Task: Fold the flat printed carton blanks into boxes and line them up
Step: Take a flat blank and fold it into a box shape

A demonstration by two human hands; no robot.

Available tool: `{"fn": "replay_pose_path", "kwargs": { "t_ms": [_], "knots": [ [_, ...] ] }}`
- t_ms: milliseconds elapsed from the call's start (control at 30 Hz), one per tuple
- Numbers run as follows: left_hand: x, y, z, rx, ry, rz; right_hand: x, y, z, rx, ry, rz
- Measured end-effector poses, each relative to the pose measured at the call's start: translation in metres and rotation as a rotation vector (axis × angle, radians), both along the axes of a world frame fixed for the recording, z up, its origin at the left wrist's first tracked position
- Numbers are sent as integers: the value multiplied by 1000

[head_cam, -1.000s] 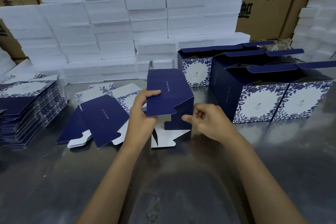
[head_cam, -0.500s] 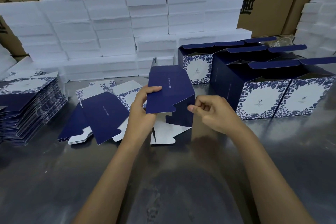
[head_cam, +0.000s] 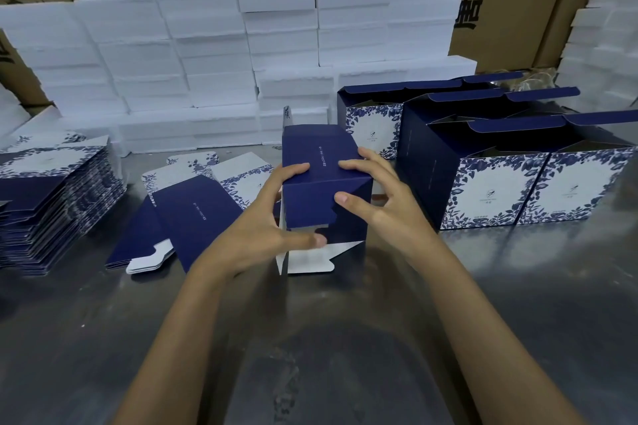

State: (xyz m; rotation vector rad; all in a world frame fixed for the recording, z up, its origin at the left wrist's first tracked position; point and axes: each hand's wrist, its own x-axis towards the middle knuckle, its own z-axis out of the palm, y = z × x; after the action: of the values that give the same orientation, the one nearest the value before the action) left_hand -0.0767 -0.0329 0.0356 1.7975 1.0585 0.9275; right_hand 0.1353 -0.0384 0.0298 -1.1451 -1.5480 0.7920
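Observation:
A half-formed navy carton (head_cam: 319,166) stands squared up in the middle of the metal table (head_cam: 345,338), its white bottom flaps (head_cam: 310,260) splayed toward me. My left hand (head_cam: 262,228) grips its left side, fingers on top and thumb under the front flap. My right hand (head_cam: 383,203) holds the right side, fingers over the top edge and thumb pressing the front flap. Several flat blanks (head_cam: 193,214) lie fanned out just left of it. Finished open-topped boxes (head_cam: 500,166) with blue floral fronts stand in rows at the right.
A tall stack of flat blanks (head_cam: 51,197) sits at the left table edge. White foam boxes (head_cam: 207,62) are piled along the back, with brown shipping cartons (head_cam: 511,3) behind them. More white foam stacks (head_cam: 607,28) rise at the far right.
The carton has been opened from a slanted sleeve into a square tube. My right hand moved from beside its lower corner up onto its right side and front flap.

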Motion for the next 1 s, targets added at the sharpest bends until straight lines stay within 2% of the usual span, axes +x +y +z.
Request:
{"fn": "replay_pose_path", "kwargs": {
  "t_ms": [67,200,300,367,633,833,1000],
  "knots": [
    [3,-2,0,6,-25,4,-5,1,-3,33,52,-30],
    [21,-4,0,172,-175,252,-9,2,-6,68,123,-70],
    [34,-6,-5,215,-318,239,-6,2,-4,56,131,-61],
    [37,-5,-8,190,-351,284,-8,1,-3,48,152,-19],
    [44,-4,-13,221,-349,390,-27,0,-7,104,197,-122],
    [29,-2,-5,107,-385,283,-17,1,-5,81,189,-63],
    [30,-3,-4,175,-359,295,-13,3,-6,99,181,-60]
  ]
}}
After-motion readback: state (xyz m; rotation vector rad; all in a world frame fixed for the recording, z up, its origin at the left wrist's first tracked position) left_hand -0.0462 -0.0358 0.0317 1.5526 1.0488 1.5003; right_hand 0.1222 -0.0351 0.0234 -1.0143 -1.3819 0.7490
